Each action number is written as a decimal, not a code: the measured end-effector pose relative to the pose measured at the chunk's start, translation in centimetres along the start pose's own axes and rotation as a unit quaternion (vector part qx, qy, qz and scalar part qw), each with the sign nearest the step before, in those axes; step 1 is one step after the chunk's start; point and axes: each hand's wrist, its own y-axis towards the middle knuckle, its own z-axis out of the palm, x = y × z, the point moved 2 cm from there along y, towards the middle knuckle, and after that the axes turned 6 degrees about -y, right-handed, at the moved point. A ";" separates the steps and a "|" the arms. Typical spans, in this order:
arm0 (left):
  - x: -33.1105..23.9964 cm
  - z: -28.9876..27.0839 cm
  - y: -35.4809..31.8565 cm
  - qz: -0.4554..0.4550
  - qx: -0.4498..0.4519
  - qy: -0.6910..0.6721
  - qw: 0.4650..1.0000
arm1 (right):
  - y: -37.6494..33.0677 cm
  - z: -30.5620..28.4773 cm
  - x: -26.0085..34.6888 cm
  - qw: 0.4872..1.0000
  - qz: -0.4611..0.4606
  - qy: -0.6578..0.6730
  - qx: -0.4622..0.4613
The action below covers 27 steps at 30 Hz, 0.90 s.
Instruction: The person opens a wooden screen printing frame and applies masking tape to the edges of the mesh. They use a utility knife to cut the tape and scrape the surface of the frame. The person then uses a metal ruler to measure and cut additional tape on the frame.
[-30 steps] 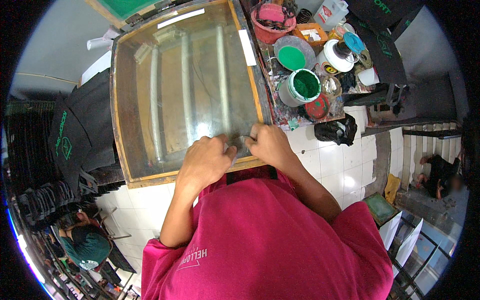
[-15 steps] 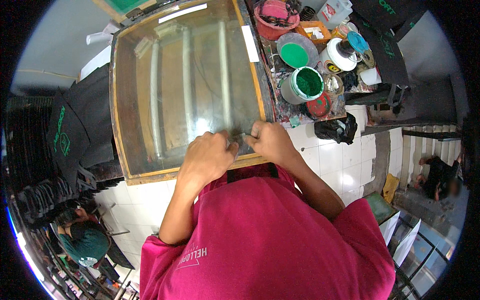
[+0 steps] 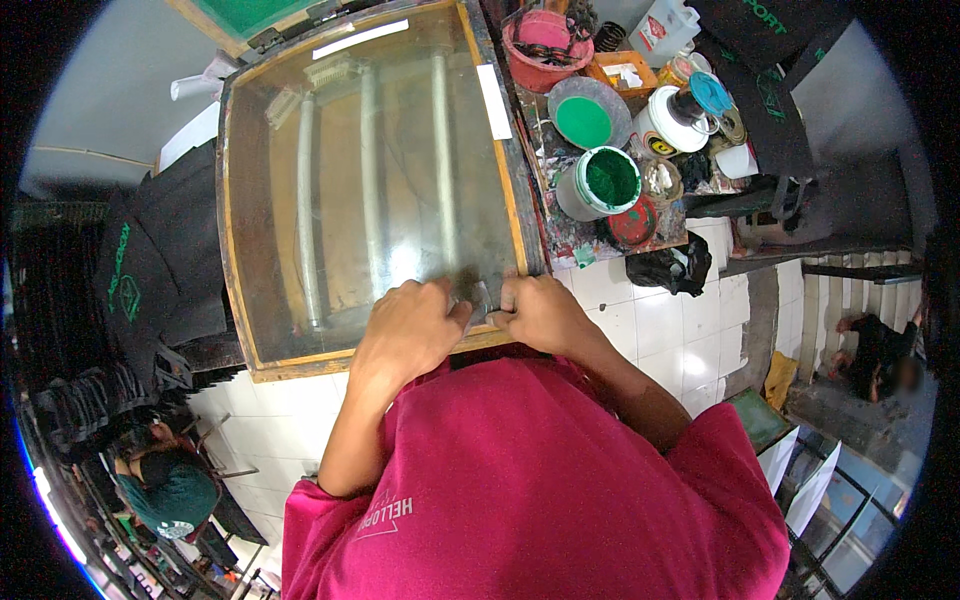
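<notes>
Both my hands are at the near edge of the shallow glass-topped box with a yellow-brown wooden frame, close to its right near corner. Left hand: back up, fingers curled in, thumb pointing right; fingertips hidden, so I can't tell if it's pinching anything. Right hand: just beside it with a gap between, fingers bent and narrow over the frame's corner; can't confirm a hold there either. A small pale see-through patch shows between them at the glass; can't tell if it's a loose piece or glare. Box sits right in front of my magenta shirt, three long pale tubes visible under its glass. White paper strips: one along the far side, the other along the right side. Right of the box, on a paint-stained bench: white bucket with dark green paint, grey round bowl with lighter green paint, pink plastic tub, red round lid. Black plastic bag beside the bench's near end. Black sheets with green print left of the box.
</notes>
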 end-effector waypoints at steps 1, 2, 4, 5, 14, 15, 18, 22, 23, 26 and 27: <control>0.3 0.2 0.1 0.006 -0.002 0.004 1.000 | 0.2 0.1 -0.4 1.000 -0.005 0.023 0.003; 0.4 0.4 0.1 0.011 -0.003 0.008 1.000 | 0.5 0.0 -0.7 0.999 -0.010 0.046 0.006; 0.1 0.1 0.0 0.005 -0.004 0.004 1.000 | 0.9 -0.4 -0.4 0.999 0.023 0.036 -0.004; 0.1 0.1 0.0 0.002 -0.005 0.002 1.000 | 1.0 -0.7 -0.1 0.999 0.040 0.030 -0.009; -0.1 -0.5 -0.2 -0.004 -0.007 -0.032 0.999 | 1.4 -0.8 0.5 0.999 0.015 0.023 0.017; 0.1 -0.4 -0.1 -0.002 -0.007 -0.029 1.000 | 1.2 -0.6 0.7 1.000 0.019 0.016 0.016; 0.1 -0.2 -0.1 0.003 -0.008 -0.023 1.000 | 0.7 -0.3 0.7 1.000 0.018 0.009 0.015; 0.2 -0.2 -0.1 0.008 -0.009 -0.026 1.000 | 1.7 -0.9 0.8 0.999 0.034 0.030 0.013; 0.3 0.0 -0.1 0.011 -0.008 -0.026 1.000 | 1.9 -1.1 1.0 0.998 0.052 0.036 0.012; 0.3 0.0 -0.2 0.014 -0.016 -0.015 1.000 | 0.8 -0.1 0.9 1.000 0.020 -0.004 0.020; 0.2 0.0 -0.1 0.013 -0.011 -0.018 1.000 | 0.6 -0.3 0.8 0.999 -0.001 -0.031 0.035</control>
